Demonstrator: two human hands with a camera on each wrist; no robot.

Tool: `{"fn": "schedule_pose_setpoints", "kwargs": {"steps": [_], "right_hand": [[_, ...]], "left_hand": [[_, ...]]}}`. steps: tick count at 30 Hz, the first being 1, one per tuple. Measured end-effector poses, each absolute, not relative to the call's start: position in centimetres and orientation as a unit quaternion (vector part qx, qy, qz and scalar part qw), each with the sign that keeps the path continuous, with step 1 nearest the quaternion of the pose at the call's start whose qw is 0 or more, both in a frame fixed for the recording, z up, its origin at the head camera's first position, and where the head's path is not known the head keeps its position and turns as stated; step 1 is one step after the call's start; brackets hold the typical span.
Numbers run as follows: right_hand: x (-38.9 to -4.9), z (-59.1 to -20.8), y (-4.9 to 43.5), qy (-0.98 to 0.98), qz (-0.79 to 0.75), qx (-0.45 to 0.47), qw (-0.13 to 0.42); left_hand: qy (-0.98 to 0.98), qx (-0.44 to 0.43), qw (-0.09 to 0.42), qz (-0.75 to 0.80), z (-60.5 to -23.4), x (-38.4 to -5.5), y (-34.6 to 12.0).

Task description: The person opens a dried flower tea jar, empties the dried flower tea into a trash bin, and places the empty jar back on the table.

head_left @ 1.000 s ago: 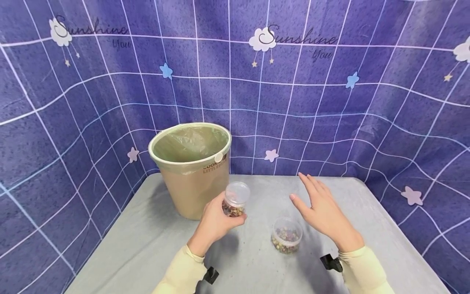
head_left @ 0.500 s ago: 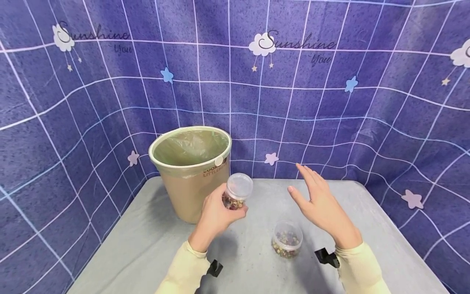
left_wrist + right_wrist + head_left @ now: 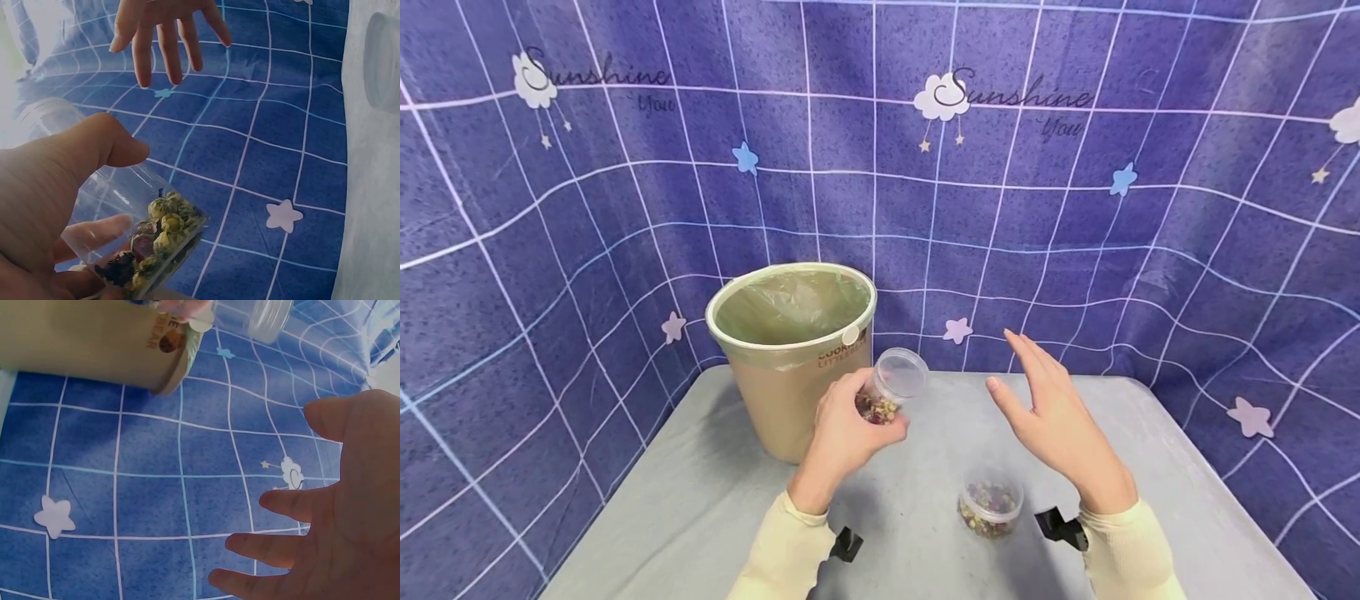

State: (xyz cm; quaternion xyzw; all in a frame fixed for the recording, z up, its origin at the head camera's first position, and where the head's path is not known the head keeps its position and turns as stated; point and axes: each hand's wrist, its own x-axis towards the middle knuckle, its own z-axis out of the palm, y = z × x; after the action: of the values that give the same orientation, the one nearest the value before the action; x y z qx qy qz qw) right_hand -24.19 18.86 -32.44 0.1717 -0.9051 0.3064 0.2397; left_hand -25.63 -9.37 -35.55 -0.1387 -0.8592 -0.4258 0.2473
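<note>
My left hand grips a clear plastic jar with a clear lid, lifted above the table and tilted to the right. Dried flower buds, yellowish and dark red, lie in the bottom of that jar in the left wrist view. My right hand hovers to the right with fingers spread and nothing in it. Below and between the hands, a second clear jar of similar dried buds stands upright on the table.
A beige trash bin with a pale rim and a plastic liner stands at the back left, just behind my left hand. A grey cloth covers the table. Blue grid-patterned curtain hangs around the back and sides.
My left hand has raised the jar slightly and tipped it further to the right. The right hand has shifted slightly left, still spread. The second jar stays on the table.
</note>
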Motion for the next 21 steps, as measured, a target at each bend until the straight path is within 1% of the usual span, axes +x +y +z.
{"fn": "schedule_pose_setpoints", "kwargs": {"steps": [4, 10, 15, 21], "right_hand": [[-24.1, -32.8, 18.3, -0.9, 0.305, 0.179, 0.255], [-24.1, -33.5, 17.9, -0.889, 0.312, 0.193, 0.274], [-24.3, -33.7, 17.9, -0.887, 0.318, 0.194, 0.273], [-24.2, -33.8, 17.6, -0.883, 0.331, 0.205, 0.261]], "left_hand": [[-0.857, -0.136, 0.242, -0.433, -35.1, -25.4, -8.6], [-0.857, -0.14, 0.251, -0.427, -35.2, -25.3, -7.9], [-0.862, -0.137, 0.259, -0.414, -35.5, -25.4, -7.7], [-0.862, -0.154, 0.248, -0.415, -35.8, -25.6, -7.4]]}}
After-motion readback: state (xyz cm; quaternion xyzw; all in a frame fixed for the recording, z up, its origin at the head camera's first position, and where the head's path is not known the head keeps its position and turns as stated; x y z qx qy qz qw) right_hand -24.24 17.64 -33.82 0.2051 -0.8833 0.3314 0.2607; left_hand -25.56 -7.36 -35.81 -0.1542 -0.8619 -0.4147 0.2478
